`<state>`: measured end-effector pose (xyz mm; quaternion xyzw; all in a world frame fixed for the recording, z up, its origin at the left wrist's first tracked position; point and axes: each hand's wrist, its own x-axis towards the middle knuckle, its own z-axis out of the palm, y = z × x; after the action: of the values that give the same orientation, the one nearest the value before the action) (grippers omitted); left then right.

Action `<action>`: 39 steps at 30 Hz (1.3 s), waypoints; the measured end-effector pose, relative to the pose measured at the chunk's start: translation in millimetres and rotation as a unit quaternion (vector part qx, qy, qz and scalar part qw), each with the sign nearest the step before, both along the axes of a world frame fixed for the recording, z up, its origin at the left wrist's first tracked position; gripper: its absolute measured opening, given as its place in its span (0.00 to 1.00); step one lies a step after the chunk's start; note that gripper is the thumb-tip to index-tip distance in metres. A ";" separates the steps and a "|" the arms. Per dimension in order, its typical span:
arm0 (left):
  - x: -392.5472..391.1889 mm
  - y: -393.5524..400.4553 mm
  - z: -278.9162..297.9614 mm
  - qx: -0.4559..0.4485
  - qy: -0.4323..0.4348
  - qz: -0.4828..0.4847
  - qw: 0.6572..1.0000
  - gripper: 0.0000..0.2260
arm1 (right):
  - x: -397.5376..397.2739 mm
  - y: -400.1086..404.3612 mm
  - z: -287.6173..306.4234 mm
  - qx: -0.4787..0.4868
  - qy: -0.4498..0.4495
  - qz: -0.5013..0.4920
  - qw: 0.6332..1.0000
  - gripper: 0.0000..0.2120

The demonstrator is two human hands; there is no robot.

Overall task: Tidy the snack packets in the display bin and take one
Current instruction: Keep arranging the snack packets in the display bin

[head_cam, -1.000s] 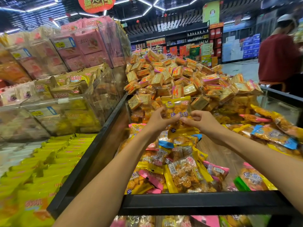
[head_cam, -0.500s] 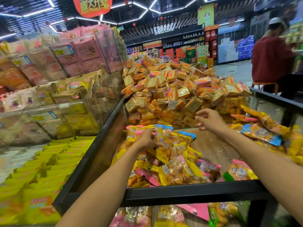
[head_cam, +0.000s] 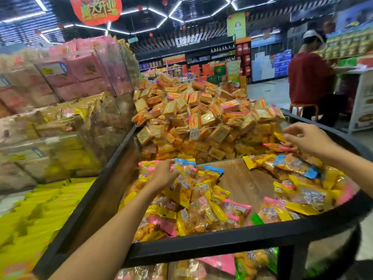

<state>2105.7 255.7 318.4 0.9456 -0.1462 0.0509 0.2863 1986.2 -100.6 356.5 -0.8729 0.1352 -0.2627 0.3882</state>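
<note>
The display bin (head_cam: pixel 222 244) has a black metal rim and a bare wooden floor in the middle. Clear snack packets with yellow, pink and blue edges lie in a left pile (head_cam: pixel 201 201) and a right pile (head_cam: pixel 298 178). My left hand (head_cam: pixel 163 175) rests on top of the left pile near its back, fingers relaxed, gripping nothing. My right hand (head_cam: pixel 306 138) is stretched to the back right, fingers spread just over a pink-edged packet (head_cam: pixel 277 146) at the top of the right pile. I cannot see a grip on it.
Behind a clear divider (head_cam: pixel 238 124) rises a big heap of orange square packets (head_cam: pixel 193 116). Clear bins of pink packs (head_cam: pixel 80 73) and yellow packs (head_cam: pixel 50 209) fill the left. A person in a red top (head_cam: pixel 308 79) sits at the back right. More packets lie on the shelf below (head_cam: pixel 181 269).
A second ago both hands held a yellow packet up over the bin. It now lies on the left pile; my left hand dropped onto that pile and my right hand swung to the right pile.
</note>
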 end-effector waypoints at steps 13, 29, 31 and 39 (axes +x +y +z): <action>52.9 -234.2 -29.7 0.049 0.028 -0.202 0.978 0.20 | 0.6 -68.0 -38.7 -0.344 0.151 0.029 0.926 0.07; 77.9 -324.6 -114.3 -0.149 0.182 -0.144 0.961 0.07 | -0.2 -80.2 -44.8 -0.305 0.145 0.059 0.939 0.10; 73.3 -328.9 -111.0 -0.182 0.211 -0.132 0.951 0.10 | -1.4 -79.5 -43.8 -0.301 0.149 0.058 0.940 0.11; 59.8 -340.2 -109.7 -0.330 0.294 -0.092 0.892 0.15 | -3.1 -77.7 -42.4 -0.297 0.144 0.053 0.943 0.11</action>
<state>2165.5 -84.5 208.7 0.7503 -0.1165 -0.2110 0.6156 1983.1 -178.2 314.1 -0.9829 0.0592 -0.1417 0.1011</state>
